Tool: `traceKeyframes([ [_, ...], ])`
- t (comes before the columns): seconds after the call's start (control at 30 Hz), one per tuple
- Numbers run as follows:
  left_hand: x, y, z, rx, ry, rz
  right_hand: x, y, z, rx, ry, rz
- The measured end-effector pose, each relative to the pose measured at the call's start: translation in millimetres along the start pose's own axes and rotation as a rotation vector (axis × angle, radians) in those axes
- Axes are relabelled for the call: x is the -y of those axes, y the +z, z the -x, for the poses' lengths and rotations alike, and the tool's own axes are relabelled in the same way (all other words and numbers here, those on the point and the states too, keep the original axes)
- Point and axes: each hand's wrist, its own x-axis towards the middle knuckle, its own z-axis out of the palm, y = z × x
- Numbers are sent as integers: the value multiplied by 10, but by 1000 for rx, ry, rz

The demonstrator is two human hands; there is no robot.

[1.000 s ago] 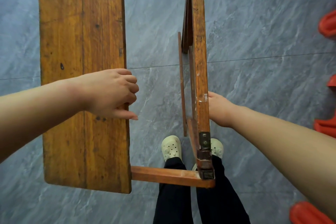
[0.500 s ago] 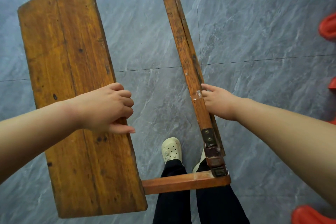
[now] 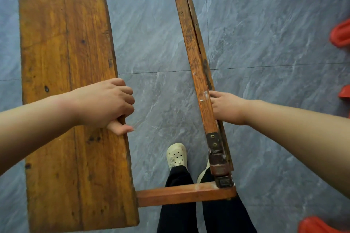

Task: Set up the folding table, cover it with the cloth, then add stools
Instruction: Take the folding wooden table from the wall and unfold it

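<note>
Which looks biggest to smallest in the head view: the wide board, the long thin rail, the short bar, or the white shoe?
1. wide board
2. long thin rail
3. short bar
4. white shoe
The shoe sits farther from the camera, so its real size is unsure.

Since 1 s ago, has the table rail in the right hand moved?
Yes. Against the floor grout line, the rail has its far end swung left, near end right.
</note>
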Motion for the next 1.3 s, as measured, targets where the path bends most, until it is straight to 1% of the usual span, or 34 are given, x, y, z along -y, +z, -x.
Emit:
traceKeyframes([
  [0.13,-49,33,-16,5,41,-5,94,69,9,-20,-57,-9],
  [0.27,-65,20,-24,-3,70,-12,150,131,51,-57,-102,-72],
  [0.47,-24,-41,-16,2,93,2,155,176,136,-105,-120,-150],
  [0.53,-33,-72,-15,-3,101,-3,160,152,151,-108,-120,-144],
  [0.67,-132,-92,-11,-4,98,-20,268,152,80,-61,-142,-94],
  [0.73,-171,-69,-15,-5,109,-48,333,219,35,-81,-142,-87],
  [0.87,-181,26,-7,10,142,-92,519,439,-108,-104,-76,-135],
  [0.93,-179,61,2,21,159,-86,537,455,-202,-72,-79,-166],
  [1.0,-188,85,-6,28,175,-79,477,446,-260,-26,-39,-190],
  [1.1,-192,90,-40,22,185,-73,409,462,-247,-88,5,-184],
  [1.17,-217,78,-75,18,183,-73,415,450,-207,-69,85,-253],
  [1.2,-232,74,-97,13,183,-72,412,384,-193,-78,126,-236],
  [1.23,-247,70,-123,9,184,-70,410,362,-205,-83,104,-184],
  [1.3,-270,51,-174,-2,184,-72,344,401,-230,-97,-15,-116],
])
